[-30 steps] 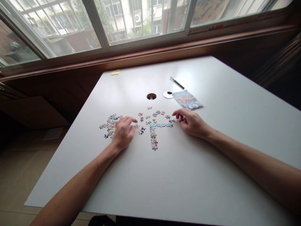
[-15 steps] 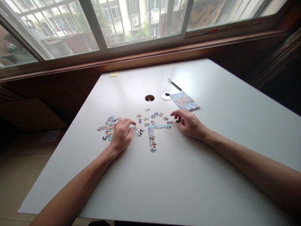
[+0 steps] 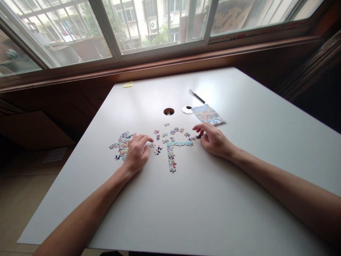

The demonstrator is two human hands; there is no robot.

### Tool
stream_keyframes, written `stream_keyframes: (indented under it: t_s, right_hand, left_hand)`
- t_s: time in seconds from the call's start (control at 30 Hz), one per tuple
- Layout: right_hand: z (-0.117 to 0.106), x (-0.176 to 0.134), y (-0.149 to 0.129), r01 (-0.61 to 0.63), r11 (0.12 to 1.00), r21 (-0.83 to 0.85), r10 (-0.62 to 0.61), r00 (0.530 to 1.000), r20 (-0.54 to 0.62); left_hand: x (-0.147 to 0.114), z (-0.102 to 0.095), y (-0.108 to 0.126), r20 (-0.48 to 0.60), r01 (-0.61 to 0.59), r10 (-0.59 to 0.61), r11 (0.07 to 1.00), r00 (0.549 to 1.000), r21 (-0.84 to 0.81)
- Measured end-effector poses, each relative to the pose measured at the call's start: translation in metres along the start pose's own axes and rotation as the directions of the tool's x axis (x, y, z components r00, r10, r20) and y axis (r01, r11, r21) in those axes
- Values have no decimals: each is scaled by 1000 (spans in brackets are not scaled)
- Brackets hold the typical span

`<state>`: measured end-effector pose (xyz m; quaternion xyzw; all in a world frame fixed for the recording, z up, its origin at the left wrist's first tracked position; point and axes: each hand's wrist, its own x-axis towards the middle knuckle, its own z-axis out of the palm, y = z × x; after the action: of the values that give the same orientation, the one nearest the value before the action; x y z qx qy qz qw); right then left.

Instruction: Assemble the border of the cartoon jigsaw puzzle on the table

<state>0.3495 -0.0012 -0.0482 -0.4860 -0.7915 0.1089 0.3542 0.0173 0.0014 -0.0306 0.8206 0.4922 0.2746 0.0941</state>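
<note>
Left fingers (image 3: 147, 138), right fingers (image 3: 199, 126), joined puzzle (image 3: 171, 154) between

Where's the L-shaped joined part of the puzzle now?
In the head view, the L-shaped part lies mid-picture on the white table, between the left hand and the right hand, with scattered loose pieces just beyond its top edge.

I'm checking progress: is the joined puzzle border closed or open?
Open: the puzzle border shows only two sides, meeting at one corner.

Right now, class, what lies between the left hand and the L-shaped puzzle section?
In the head view, a few puzzle pieces lie between the left hand and the L-shaped puzzle section.
</note>
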Motion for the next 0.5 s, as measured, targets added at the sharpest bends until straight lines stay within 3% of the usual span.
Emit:
stream_keyframes:
  t_s: [0.5]
  right_hand:
    - [0,2,-1,-35,997,-67,34,999,-15]
  left_hand:
    - [-2,1,0,0,1,-1,1000,1000,4]
